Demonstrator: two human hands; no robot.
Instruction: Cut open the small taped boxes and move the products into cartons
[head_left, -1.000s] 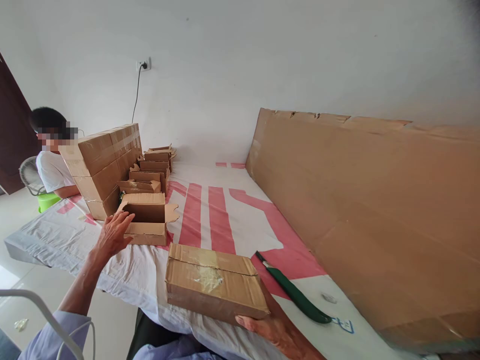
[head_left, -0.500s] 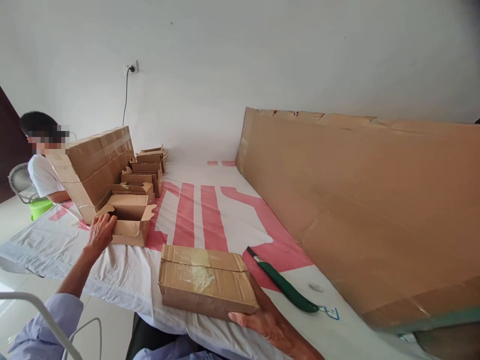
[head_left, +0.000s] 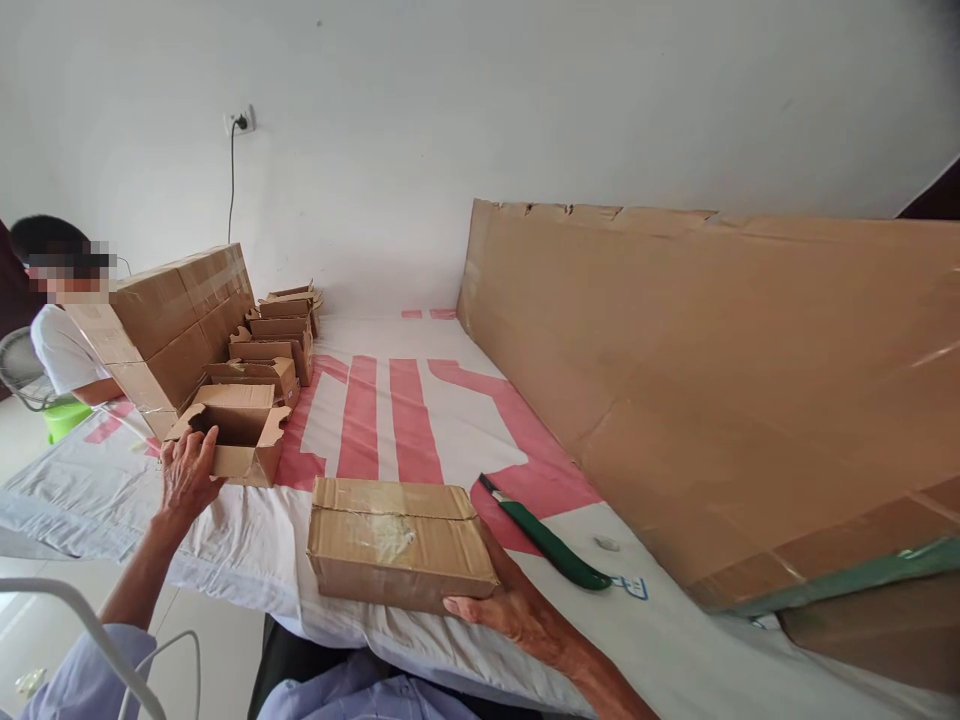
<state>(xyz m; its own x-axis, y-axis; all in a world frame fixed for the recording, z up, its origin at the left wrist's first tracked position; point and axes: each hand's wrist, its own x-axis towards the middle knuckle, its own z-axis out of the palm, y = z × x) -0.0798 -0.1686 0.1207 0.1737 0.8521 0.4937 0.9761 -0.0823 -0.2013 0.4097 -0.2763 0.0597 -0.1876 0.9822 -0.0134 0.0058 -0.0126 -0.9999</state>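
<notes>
A taped cardboard box [head_left: 401,545] lies closed near the table's front edge, its tape wrinkled on top. My right hand [head_left: 510,600] grips its right end, thumb on the near side and fingers hidden behind. To the left, an open small cardboard box [head_left: 251,462] stands with its flaps up. My left hand [head_left: 189,475] holds the near left corner of that box, fingers bent over the rim and thumb against the outside. A green-handled knife [head_left: 551,545] with a dark tip rests on the cloth right of the taped box.
More open boxes [head_left: 259,375] stand in a row behind the nearest one. Stacked closed boxes [head_left: 161,320] line the table's left, with a seated person [head_left: 64,345] beyond. A large cardboard sheet [head_left: 675,400] leans along the right. White-and-red cloth [head_left: 360,415] covers the table.
The view has shifted slightly, moving everything a little left and up. My left fingers have loosened and spread slightly on the open box's rim. My right hand keeps its grip on the taped box.
</notes>
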